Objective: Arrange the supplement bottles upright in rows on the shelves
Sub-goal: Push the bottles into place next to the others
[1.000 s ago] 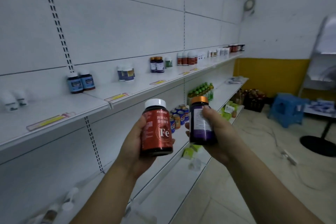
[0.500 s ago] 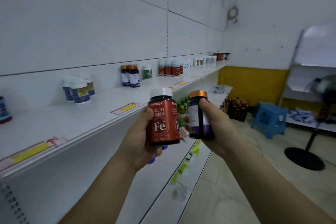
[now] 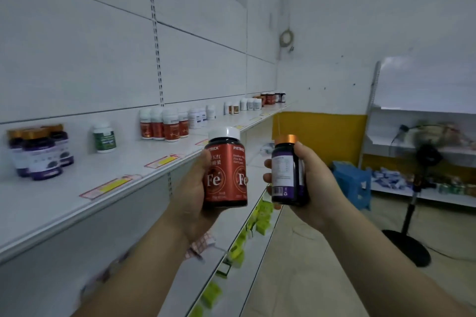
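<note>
My left hand grips a red bottle with a white cap and "Fe" on its label, held upright in front of the shelf edge. My right hand holds a dark purple bottle with an orange cap, also upright, just right of the red one. On the white shelf to the left stand three purple bottles with orange caps, a green-labelled white bottle and a group of red-labelled white-capped bottles. More bottles line the shelf farther along.
Yellow price tags sit along the shelf's front edge. Lower shelves hold green packets. A blue stool, a standing fan and another shelf unit stand to the right on the tiled floor.
The view has moved along the aisle, so the red-labelled and purple bottle groups on the shelf now lie closer. Both hands still hold their bottles upright, slightly farther apart.
</note>
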The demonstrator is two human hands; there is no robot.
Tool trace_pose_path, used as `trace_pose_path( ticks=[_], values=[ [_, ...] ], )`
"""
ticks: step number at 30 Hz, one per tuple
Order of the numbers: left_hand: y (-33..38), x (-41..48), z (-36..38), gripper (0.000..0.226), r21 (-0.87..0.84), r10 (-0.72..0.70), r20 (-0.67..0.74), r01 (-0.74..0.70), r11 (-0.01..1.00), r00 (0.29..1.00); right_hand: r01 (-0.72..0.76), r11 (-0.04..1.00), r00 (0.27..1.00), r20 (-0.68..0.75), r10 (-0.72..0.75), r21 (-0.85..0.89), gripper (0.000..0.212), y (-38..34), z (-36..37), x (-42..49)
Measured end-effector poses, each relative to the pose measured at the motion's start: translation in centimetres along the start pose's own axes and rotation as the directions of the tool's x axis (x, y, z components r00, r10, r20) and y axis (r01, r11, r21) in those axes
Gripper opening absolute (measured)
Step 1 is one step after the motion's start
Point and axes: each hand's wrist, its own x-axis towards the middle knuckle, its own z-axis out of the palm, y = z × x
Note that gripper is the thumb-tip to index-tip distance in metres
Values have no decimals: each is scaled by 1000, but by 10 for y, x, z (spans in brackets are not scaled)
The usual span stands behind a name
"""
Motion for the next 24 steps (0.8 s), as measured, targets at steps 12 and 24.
trace_pose_path(
  ticks=[12, 24],
  values=[
    [-89, 236, 109, 78, 90, 34, 15, -35, 995, 999, -13, 1000, 999, 37, 13, -18, 72, -96, -170, 188],
    [-178, 525, 134, 73, 12, 47, 110, -49, 999, 993, -46, 986, 998, 47, 39, 161, 49, -123, -314, 428]
  ],
)
